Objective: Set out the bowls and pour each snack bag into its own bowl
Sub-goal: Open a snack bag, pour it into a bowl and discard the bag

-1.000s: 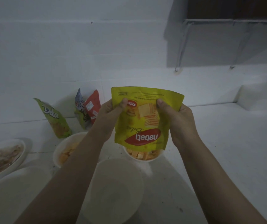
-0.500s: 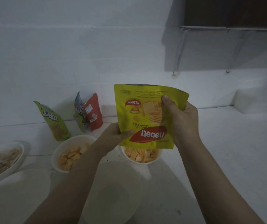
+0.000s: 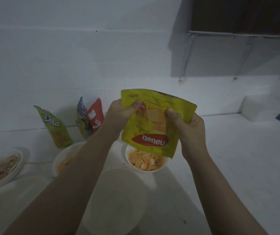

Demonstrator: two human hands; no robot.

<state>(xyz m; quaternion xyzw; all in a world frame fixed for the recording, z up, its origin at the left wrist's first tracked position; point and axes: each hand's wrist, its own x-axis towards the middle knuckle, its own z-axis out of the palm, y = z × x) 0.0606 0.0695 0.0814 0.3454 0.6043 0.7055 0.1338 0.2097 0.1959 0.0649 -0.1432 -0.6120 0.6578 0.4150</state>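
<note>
A yellow Nabati snack bag (image 3: pixel 154 131) hangs upside down over a white bowl (image 3: pixel 163 167) that holds orange square crackers. My left hand (image 3: pixel 121 114) pinches the bag's upper left part, thumb on the front. My right hand (image 3: pixel 189 129) grips its right side. A second bowl (image 3: pixel 59 160) with orange snacks sits behind my left forearm, partly hidden. An empty white bowl (image 3: pixel 119 200) lies nearest to me. A plate (image 3: pixel 17 164) with brown snacks is at the far left.
Against the white wall stand a green Deka bag (image 3: pixel 56 129) and a red bag (image 3: pixel 95 116) with a grey-green bag (image 3: pixel 82 122) beside it. Another pale dish (image 3: pixel 8 200) lies at lower left. A white block (image 3: pixel 261 106) sits at the back right.
My left hand has gone from the bag's lower left edge back up to its upper left part. The bag has tilted and stays over the cracker bowl.
</note>
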